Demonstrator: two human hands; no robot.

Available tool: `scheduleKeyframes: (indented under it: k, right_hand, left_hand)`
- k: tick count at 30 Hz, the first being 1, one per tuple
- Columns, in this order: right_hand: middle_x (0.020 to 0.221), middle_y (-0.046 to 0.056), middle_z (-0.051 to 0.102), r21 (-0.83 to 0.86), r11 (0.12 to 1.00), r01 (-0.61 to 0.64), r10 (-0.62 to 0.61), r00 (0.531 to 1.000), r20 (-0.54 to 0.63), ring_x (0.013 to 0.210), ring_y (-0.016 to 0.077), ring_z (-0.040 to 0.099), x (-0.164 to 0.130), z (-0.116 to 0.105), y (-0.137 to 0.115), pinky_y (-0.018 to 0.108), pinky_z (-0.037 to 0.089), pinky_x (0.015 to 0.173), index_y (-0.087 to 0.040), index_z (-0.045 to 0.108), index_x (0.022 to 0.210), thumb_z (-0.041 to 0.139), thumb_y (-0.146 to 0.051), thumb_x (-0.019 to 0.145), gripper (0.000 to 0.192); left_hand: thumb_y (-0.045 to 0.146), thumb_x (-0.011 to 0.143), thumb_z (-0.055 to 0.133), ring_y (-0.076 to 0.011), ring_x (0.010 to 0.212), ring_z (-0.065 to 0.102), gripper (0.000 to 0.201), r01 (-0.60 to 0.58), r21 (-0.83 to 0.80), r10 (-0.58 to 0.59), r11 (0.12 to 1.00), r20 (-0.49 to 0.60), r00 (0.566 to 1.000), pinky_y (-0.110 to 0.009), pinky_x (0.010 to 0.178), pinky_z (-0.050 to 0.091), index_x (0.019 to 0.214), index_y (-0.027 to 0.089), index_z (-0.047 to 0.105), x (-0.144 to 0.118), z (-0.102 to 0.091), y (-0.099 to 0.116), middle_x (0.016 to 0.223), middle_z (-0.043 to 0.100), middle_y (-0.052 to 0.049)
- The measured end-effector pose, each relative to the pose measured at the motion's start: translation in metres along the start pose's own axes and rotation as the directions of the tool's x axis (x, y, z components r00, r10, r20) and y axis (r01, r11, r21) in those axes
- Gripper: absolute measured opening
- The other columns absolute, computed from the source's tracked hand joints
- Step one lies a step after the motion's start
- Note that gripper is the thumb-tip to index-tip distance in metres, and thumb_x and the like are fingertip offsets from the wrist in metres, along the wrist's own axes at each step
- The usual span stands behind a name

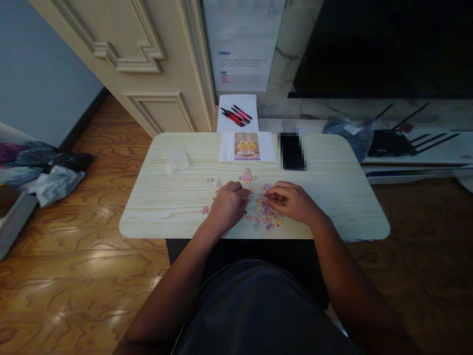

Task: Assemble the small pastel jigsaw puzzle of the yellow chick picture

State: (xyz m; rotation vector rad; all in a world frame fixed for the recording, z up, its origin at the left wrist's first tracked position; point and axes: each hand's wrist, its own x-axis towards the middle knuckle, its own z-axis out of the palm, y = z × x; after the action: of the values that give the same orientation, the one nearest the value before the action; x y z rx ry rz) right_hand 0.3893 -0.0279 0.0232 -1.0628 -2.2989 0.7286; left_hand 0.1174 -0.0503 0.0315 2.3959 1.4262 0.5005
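Note:
Small pastel jigsaw puzzle pieces (268, 220) lie loosely heaped near the front middle of the light wooden table (332, 172). My left hand (229, 201) rests at the left of the heap, fingers curled together; anything in its grip is hidden. Over the heap's right side, my right hand (291, 199) has its thumb and fingers pinched among the pieces, and what they hold is too small to make out. Beyond the hands lies a small pink cluster of pieces (247, 176). A single pink piece (205, 210) sits left of my left hand.
A picture card with a yellow figure (247, 146) lies on white paper (226, 148) at the table's far edge. Right of it is a black phone (291, 151); a clear plastic bag (176, 159) lies far left. Red-and-black pens (235, 116) rest behind the table.

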Motion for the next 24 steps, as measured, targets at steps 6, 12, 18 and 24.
scheduleKeyframes:
  k: [6, 12, 18, 24]
  right_hand:
    - [0.097, 0.007, 0.077, -0.027, 0.999, 0.027, -0.028, 0.999, -0.041, 0.086, 0.0221, 0.070, -0.0025, 0.0069, 0.0065, 0.036, 0.056, 0.078, -0.023, 0.082, 0.107, 0.078, -0.029, 0.099, 0.011]
    - [0.101, 0.007, 0.076, -0.011, 1.000, 0.021, -0.021, 0.999, -0.036, 0.090, 0.0234, 0.072, -0.0029, 0.0093, 0.0073, 0.037, 0.058, 0.082, -0.023, 0.083, 0.110, 0.080, -0.029, 0.098, 0.014]
    - [0.100, 0.007, 0.076, 0.006, 1.000, 0.022, -0.022, 0.999, -0.037, 0.089, 0.0235, 0.071, -0.0037, 0.0070, 0.0038, 0.038, 0.058, 0.081, -0.023, 0.083, 0.112, 0.078, -0.028, 0.098, 0.015]
    - [0.098, 0.008, 0.076, 0.013, 0.999, 0.045, -0.044, 0.995, -0.093, 0.085, 0.0236, 0.070, -0.0023, 0.0032, -0.0014, 0.038, 0.057, 0.076, -0.022, 0.082, 0.111, 0.075, -0.029, 0.100, 0.015]
  left_hand:
    - [0.010, 0.102, 0.065, -0.0302, 0.099, 0.070, 0.019, -0.025, 0.046, 0.022, 0.999, 0.074, 0.997, -0.044, 0.092, 0.060, 0.098, 0.017, 0.083, 0.0089, -0.0017, 0.0009, 0.097, 0.074, -0.013]
    - [0.008, 0.102, 0.064, -0.0309, 0.101, 0.070, 0.017, -0.007, 0.064, 0.001, 0.998, 0.093, 0.996, -0.044, 0.093, 0.060, 0.102, 0.015, 0.080, 0.0099, -0.0011, 0.0017, 0.100, 0.076, -0.013]
    - [0.012, 0.102, 0.066, -0.0318, 0.102, 0.069, 0.011, -0.001, 0.075, -0.007, 0.997, 0.104, 0.995, -0.047, 0.095, 0.060, 0.102, 0.014, 0.077, 0.0091, -0.0007, -0.0013, 0.100, 0.074, -0.014]
    - [0.017, 0.096, 0.074, -0.0304, 0.099, 0.070, 0.002, -0.014, 0.007, 0.013, 1.000, 0.086, 0.996, -0.046, 0.094, 0.062, 0.097, 0.016, 0.075, 0.0063, -0.0049, -0.0067, 0.096, 0.074, -0.012]
